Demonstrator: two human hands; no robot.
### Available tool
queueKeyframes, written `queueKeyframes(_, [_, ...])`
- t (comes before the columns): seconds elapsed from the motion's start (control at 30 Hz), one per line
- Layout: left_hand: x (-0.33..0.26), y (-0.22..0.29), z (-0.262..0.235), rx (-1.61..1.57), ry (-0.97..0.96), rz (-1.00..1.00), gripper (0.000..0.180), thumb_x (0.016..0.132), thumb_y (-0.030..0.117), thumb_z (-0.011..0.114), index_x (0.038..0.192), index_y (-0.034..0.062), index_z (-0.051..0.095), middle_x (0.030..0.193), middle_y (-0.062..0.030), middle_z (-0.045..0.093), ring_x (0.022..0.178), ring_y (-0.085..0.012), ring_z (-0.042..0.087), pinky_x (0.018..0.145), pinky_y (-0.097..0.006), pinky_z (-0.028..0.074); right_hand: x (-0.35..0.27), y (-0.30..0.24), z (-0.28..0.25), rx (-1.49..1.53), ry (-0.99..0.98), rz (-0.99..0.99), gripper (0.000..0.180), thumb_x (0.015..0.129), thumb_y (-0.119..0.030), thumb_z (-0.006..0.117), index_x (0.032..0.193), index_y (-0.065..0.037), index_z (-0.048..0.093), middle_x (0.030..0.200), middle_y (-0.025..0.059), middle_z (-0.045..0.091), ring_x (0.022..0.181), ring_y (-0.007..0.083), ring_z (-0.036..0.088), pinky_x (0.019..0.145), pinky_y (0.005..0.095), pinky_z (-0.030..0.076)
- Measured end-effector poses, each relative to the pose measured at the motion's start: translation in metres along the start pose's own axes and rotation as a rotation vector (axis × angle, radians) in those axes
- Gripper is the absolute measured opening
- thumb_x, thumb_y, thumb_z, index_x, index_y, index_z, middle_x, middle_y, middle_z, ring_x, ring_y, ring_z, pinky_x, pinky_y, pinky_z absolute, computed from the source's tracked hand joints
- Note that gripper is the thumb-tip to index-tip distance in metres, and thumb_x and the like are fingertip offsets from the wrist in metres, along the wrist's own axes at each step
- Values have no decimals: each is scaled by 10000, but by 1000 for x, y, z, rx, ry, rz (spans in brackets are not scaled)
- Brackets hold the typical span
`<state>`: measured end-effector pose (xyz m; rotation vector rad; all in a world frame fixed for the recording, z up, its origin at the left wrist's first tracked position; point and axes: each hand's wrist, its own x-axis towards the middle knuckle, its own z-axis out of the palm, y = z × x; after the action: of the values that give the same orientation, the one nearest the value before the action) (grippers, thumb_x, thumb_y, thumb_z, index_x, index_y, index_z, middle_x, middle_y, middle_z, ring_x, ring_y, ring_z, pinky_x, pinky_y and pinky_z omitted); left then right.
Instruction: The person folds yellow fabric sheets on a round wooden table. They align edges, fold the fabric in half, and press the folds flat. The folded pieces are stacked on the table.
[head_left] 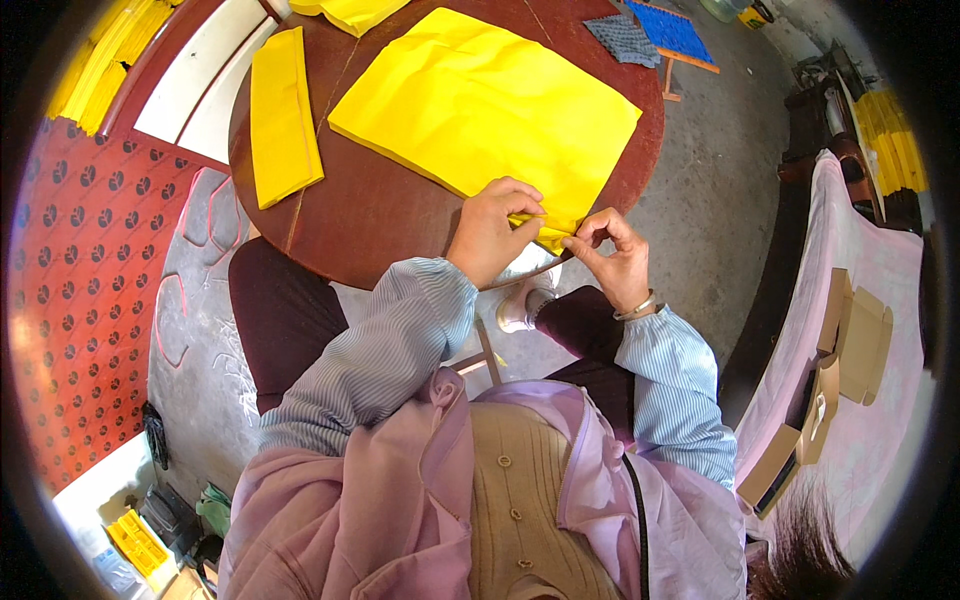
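A wide stack of yellow fabric sheets (480, 100) lies on a round brown table (390, 210), its near corner reaching the table's front edge. At that corner, my left hand (495, 232) has its fingers curled and closed on a gathered bit of the yellow fabric. Just to its right, my right hand (615, 262) pinches the tip of the same corner between thumb and forefinger. The fabric is bunched between the two hands, and the left fingertips partly hide it. A narrow folded yellow fabric bundle (283, 120) lies to the left of the stack.
More yellow fabric (350, 12) rests at the table's far edge, near a grey patterned cloth (622, 40). A blue-topped stool (675, 35) stands beyond. On the right, opened cardboard boxes (865, 345) lie on a pink cloth-covered seat (800, 290). Red patterned board (85, 270) is at the left.
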<state>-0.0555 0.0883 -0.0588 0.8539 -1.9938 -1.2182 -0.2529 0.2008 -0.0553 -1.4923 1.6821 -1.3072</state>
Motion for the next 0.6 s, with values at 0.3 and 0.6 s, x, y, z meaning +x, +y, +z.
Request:
queueKeyframes(0.3, [3,-4,-2,-85,-36,-83,131,882,52,791,1006,11,781,1171,-122,746,1063,-249,733,934,-323,579,1,-9,-4,-96,-33,-28,126,873,-45,853,983,-34,791,893,41,717,817,127,649,753,284,536])
queueKeyframes(0.6, [0,-5,-5,-57,-62,7,155,867,27,777,1021,17,786,1199,-116,737,1064,-250,729,943,-325,577,1,-6,-2,-67,-16,15,125,867,-40,856,963,-33,777,872,23,701,795,118,632,748,281,529])
